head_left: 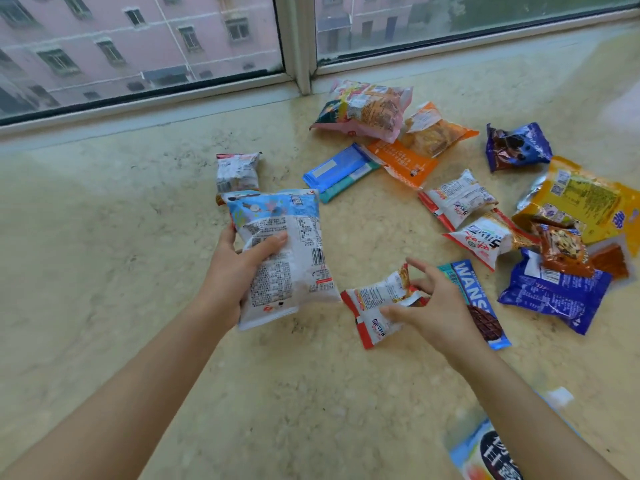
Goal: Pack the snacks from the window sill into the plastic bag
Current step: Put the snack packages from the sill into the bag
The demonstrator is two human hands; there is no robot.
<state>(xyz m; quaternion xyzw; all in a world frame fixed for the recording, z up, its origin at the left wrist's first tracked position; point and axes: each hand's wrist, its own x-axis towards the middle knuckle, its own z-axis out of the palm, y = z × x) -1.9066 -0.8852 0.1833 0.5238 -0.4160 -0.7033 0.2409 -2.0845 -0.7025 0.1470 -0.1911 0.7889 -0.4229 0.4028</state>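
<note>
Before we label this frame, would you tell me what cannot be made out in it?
- Plastic bag: not identifiable in the head view.
- Blue packet at the bottom edge: cut off and blurred.
- WANS wafer bar: name partly hidden by the right hand, which pinches a small red-and-white packet.
- White-and-blue packet in the left hand: print too small to read.
- Small packet behind it: lower end hidden.

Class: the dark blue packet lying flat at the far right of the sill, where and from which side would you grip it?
Pinch the dark blue packet by its near right corner, coming from above; it lies flat, and that edge is free of neighbours.
</note>
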